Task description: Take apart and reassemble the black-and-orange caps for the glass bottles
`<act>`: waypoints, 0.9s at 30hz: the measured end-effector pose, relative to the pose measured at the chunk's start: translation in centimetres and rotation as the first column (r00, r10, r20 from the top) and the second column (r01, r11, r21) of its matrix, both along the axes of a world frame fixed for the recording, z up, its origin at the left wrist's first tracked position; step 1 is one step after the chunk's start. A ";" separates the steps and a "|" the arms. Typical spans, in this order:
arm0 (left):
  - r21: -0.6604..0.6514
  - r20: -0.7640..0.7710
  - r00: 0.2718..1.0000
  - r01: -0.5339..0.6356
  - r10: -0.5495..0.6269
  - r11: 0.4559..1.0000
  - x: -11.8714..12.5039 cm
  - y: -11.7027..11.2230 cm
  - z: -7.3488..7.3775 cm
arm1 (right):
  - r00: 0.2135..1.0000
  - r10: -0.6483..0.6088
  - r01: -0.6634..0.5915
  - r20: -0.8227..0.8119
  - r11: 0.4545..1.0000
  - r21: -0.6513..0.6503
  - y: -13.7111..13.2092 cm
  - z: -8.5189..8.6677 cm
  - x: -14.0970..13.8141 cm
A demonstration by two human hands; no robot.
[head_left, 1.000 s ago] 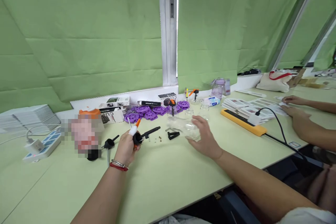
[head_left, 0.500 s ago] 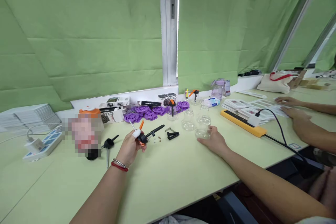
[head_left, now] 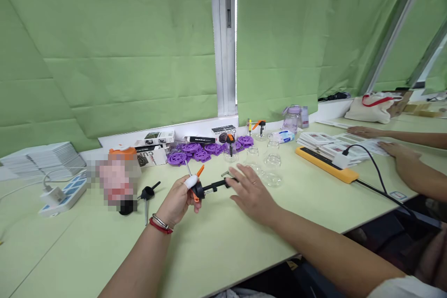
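Note:
My left hand (head_left: 177, 202) is closed round a black sprayer head (head_left: 206, 188) with an orange trigger and a thin white tube; the index finger wears a white cot. My right hand (head_left: 249, 193) lies open just right of it, fingers stretched toward the sprayer's black nozzle end, near a small spring and black part on the table. Clear glass bottles (head_left: 271, 167) stand just beyond my right hand.
Purple round parts (head_left: 195, 150) and boxes (head_left: 155, 138) line the window sill side. Another black sprayer head (head_left: 147, 193) lies left, by a blurred object. A power strip (head_left: 63, 192) is far left, a yellow bar (head_left: 326, 164) with cable right. Another person's hands (head_left: 398, 151) handle papers at right.
My right hand left the glass bottles and moved left to the sprayer head. My left hand lifted the sprayer slightly to the right.

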State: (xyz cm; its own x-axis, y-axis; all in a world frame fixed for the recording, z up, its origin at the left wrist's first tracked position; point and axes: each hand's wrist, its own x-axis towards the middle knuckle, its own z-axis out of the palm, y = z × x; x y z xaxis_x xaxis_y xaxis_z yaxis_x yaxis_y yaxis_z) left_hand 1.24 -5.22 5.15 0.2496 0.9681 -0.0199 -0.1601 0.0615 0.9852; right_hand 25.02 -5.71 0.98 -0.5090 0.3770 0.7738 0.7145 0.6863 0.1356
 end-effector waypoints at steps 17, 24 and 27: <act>0.306 -0.554 0.819 0.036 0.147 0.951 -0.7 -2.4 -2.2 | 0.771 -0.228 -0.564 -0.594 0.187 -0.804 2.0 0.7 -5.2; 0.027 -0.398 0.897 -0.201 0.195 0.979 -0.4 -0.8 -6.6 | 0.812 -0.287 -0.421 -0.508 0.314 -0.851 4.2 -3.6 -6.2; 0.143 -0.476 0.845 -0.199 0.244 0.970 -0.5 -0.6 -7.0 | 0.831 -0.299 -0.363 -0.470 0.349 -0.864 4.2 -3.7 -6.3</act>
